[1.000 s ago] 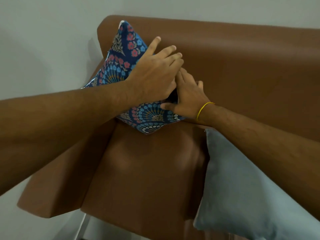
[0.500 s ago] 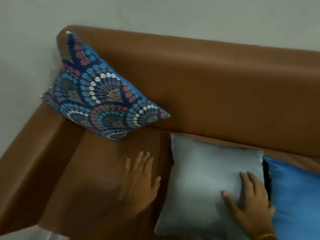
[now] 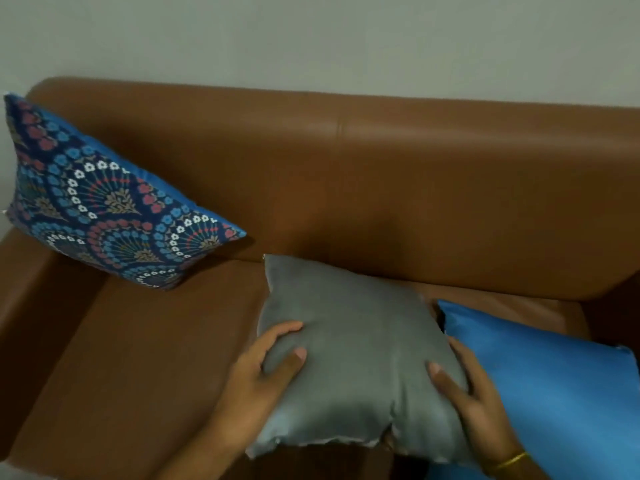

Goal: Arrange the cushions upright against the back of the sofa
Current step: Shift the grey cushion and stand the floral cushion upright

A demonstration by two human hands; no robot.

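A grey cushion [image 3: 353, 341] lies on the seat of the brown sofa [image 3: 381, 188]. My left hand [image 3: 263, 372] grips its left edge, thumb on top. My right hand [image 3: 474, 400], with a yellow band at the wrist, grips its right edge. A patterned blue cushion [image 3: 93, 202] stands on one corner in the sofa's left corner, leaning against the backrest. A plain blue cushion [image 3: 543, 382] lies flat on the seat to the right, partly under the grey one's edge.
The sofa's left armrest [image 3: 31, 306] borders the seat, and the right armrest [image 3: 616, 313] is at the far right. A pale wall [image 3: 311, 39] rises behind the backrest. Bare seat [image 3: 145, 358] lies left of the grey cushion.
Both hands left the patterned cushion, which stays propped in the corner. They dropped to the grey cushion and now grip its two side edges. The view shifted right.
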